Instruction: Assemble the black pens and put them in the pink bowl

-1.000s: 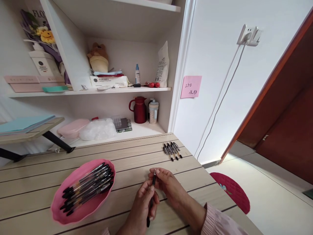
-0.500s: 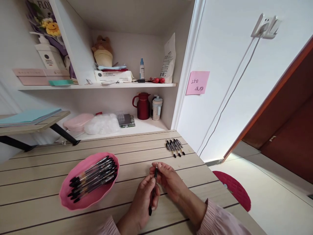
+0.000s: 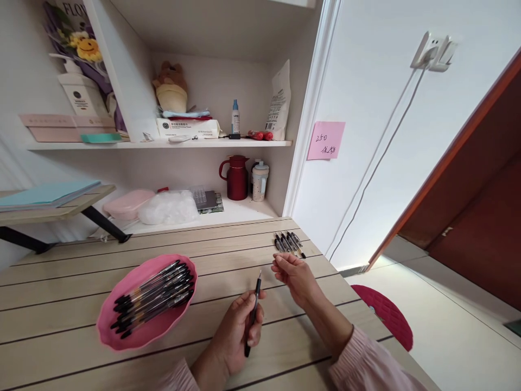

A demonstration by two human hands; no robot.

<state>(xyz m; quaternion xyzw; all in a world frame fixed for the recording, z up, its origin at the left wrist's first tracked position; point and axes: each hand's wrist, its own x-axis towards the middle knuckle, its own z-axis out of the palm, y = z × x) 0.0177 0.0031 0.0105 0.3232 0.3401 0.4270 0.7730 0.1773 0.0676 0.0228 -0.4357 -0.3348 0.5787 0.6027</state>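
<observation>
My left hand [image 3: 240, 326] is closed around a black pen [image 3: 258, 286], whose bare tip points up and away from me. My right hand [image 3: 296, 277] is off the pen, thumb and fingers pinched together. Whatever it may hold is too small to make out. Just beyond its fingertips several black pen caps [image 3: 288, 243] lie in a row on the wooden table. To the left sits a pink scalloped bowl [image 3: 106, 320] with several clear-barrelled pens [image 3: 154, 298] lying in it side by side.
A shelf unit behind the table [image 3: 228, 260] holds a dark red jug [image 3: 237, 178], a tumbler [image 3: 260, 182] and a plastic bag of white stuff [image 3: 169, 207]. At left stands a small raised stand [image 3: 93, 198]. A red round seat [image 3: 386, 315] is beyond the right edge.
My right hand has left the pen's tip and moved right and away, toward the row of caps. My left hand keeps its hold on the pen. The view has shifted slightly.
</observation>
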